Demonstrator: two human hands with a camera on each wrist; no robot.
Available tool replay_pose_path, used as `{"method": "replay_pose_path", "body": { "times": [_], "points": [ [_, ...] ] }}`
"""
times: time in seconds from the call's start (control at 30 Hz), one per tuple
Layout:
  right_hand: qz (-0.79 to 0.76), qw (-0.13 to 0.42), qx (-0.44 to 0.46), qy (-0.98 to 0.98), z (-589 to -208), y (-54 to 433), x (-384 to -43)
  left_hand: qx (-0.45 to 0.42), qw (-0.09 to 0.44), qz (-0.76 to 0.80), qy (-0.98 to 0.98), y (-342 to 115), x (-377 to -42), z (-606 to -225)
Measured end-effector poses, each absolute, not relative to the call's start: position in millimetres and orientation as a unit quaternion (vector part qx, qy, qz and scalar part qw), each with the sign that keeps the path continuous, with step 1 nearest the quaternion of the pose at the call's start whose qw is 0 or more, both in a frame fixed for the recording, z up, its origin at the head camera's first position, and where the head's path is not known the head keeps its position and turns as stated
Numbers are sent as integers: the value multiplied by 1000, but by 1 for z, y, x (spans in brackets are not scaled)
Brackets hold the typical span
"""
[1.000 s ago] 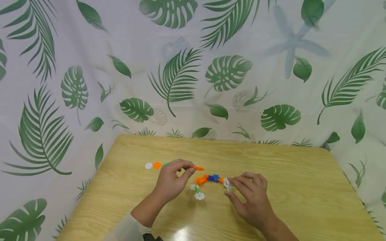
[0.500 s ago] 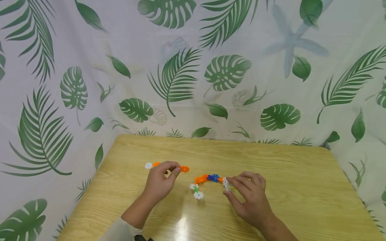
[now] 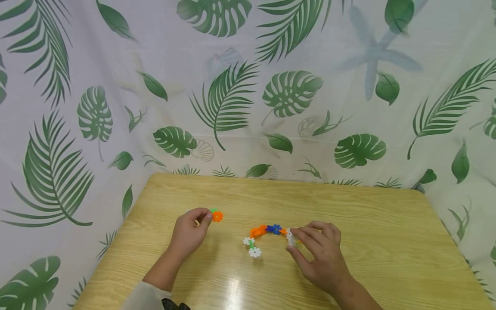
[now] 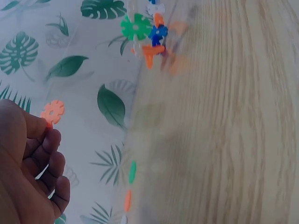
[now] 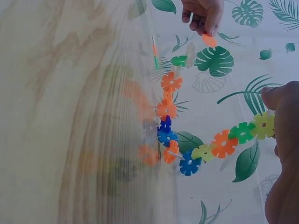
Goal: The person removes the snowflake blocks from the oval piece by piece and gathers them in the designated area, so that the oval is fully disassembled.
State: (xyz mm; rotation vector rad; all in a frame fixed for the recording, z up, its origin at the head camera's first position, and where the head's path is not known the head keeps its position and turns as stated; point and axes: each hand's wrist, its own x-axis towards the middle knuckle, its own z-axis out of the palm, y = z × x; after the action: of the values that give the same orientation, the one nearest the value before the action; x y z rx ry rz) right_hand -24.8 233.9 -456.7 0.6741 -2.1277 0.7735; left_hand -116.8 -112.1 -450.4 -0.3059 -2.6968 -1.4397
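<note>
An orange snowflake disc (image 3: pixel 218 216), notched round its rim, is pinched between the thumb and finger of my left hand (image 3: pixel 188 234). To its right, a curved chain of interlocked snowflake discs (image 3: pixel 276 229) in orange, blue, white, green and yellow arches over the table. My right hand (image 3: pixel 321 249) grips the chain's right-hand end, with a yellow disc (image 5: pixel 264 125) right at the fingers in the right wrist view. At the chain's other end, a white disc (image 3: pixel 254 252) joins a green one. The held orange disc is apart from the chain.
Loose discs lie in a row on the wooden table (image 3: pixel 372 224), seen edge-on in the left wrist view: a green disc (image 4: pixel 132 172), an orange one (image 4: pixel 128 200) and a white one. Leaf-printed cloth (image 3: pixel 240 103) hangs behind and beside the table.
My left hand has moved left, away from the chain, with the orange disc still pinched; it now hides the loose white and orange discs in the head view. The right hand has barely moved.
</note>
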Motion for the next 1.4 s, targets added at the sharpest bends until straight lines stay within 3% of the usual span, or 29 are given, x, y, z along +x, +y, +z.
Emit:
{"method": "replay_pose_path", "body": {
  "times": [0.73,1.4],
  "points": [
    [304,382,271,-829,-453,231,-24,41,-53,-375,-925,-171,-144,-485],
    [297,385,273,-830,-452,231,-23,32,-64,-240,-968,-187,-160,-500]
  ]
}}
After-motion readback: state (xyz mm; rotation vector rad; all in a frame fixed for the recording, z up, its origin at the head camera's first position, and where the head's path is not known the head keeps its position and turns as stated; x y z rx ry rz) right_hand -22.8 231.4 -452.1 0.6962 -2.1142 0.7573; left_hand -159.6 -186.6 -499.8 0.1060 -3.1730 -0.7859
